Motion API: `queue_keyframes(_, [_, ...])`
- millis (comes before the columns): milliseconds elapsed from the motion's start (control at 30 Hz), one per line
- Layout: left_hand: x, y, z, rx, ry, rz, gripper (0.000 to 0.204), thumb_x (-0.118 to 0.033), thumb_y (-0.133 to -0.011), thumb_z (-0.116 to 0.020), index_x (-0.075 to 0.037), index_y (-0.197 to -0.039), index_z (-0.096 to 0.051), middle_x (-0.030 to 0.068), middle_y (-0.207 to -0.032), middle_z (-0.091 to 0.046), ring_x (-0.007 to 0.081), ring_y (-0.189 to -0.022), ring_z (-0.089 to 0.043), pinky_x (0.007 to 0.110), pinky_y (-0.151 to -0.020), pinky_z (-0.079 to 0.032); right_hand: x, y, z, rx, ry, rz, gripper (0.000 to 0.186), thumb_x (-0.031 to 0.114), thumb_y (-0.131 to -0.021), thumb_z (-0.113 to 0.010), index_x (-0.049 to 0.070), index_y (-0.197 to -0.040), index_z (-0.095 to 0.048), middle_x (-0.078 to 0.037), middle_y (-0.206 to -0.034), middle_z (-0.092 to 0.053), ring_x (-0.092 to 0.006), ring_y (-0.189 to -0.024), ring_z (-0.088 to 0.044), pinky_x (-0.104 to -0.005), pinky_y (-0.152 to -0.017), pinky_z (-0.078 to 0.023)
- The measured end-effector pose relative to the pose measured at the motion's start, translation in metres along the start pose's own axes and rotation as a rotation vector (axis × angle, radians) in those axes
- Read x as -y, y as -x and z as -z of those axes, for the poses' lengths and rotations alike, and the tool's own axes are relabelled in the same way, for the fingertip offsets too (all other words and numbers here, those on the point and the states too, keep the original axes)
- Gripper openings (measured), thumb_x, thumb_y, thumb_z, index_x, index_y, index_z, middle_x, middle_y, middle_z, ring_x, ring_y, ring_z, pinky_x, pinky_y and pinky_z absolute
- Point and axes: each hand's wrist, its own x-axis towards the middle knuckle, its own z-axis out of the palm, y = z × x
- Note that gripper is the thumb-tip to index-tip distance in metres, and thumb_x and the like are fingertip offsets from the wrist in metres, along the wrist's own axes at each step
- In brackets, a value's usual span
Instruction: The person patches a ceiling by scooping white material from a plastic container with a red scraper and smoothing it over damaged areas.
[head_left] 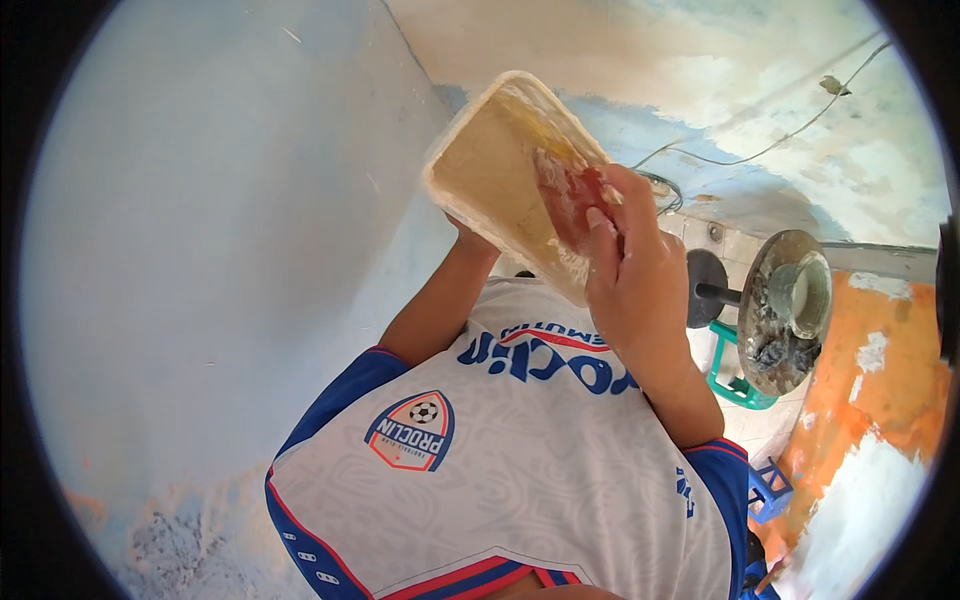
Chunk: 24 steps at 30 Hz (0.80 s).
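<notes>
My left hand grips a rectangular off-white tray from beneath, most of its fingers hidden behind it. The tray is tilted, with pale, creamy material along its rim and floor and a yellowish patch near the top edge. My right hand is closed on a red flat scraper smeared with white, which lies against the inside of the tray at its right side.
A pale blue wall fills the left. Behind my right hand stand a round pedestal table holding a bucket, a green stool and a blue stool. A patchy orange wall and hanging wires are at right.
</notes>
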Motion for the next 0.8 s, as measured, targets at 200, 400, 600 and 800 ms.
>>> queue_keyframes(200, [-0.013,-0.001,0.002,-0.293,0.119,0.126,0.094,-0.078,-0.092,-0.051,-0.015,-0.16,-0.036,0.0153,-0.159,-0.044,0.0356,-0.142,-0.048,0.055,-0.116,-0.045,-0.012,-0.009,-0.02,0.005,0.068,0.066,0.026,0.005,-0.099,-0.061,0.003,-0.124,-0.06,-0.024,-0.095,-0.072,-0.0442,-0.08,-0.071,-0.0458,-0.068,-0.056])
queue_keyframes(400, [-0.016,0.002,0.008,-0.291,0.118,0.087,0.095,-0.079,-0.091,-0.049,-0.015,-0.16,-0.036,0.015,-0.159,-0.044,0.0354,-0.142,-0.048,0.055,-0.115,-0.045,-0.008,-0.012,-0.026,0.1,0.078,0.027,0.022,0.003,-0.096,-0.061,0.002,-0.118,-0.061,-0.026,-0.096,-0.071,-0.047,-0.087,-0.069,-0.0514,-0.075,-0.054])
queue_keyframes(600, [-0.019,0.003,0.011,-0.288,0.107,0.058,0.096,-0.08,-0.091,-0.047,-0.015,-0.16,-0.036,0.0147,-0.159,-0.044,0.0352,-0.142,-0.048,0.055,-0.115,-0.045,-0.003,-0.013,-0.022,0.175,-0.027,0.013,0.025,0.001,-0.095,-0.061,0.003,-0.12,-0.062,-0.025,-0.101,-0.071,-0.0467,-0.092,-0.069,-0.0508,-0.079,-0.054])
queue_keyframes(800, [-0.017,0.001,0.013,-0.277,0.097,0.032,0.096,-0.082,-0.091,-0.045,-0.015,-0.16,-0.036,0.0144,-0.159,-0.044,0.035,-0.142,-0.048,0.055,-0.115,-0.045,0.002,-0.011,-0.024,0.271,-0.076,-0.084,0.024,0.002,-0.097,-0.061,0.003,-0.121,-0.066,-0.024,-0.104,-0.072,-0.0447,-0.098,-0.068,-0.0453,-0.085,-0.053])
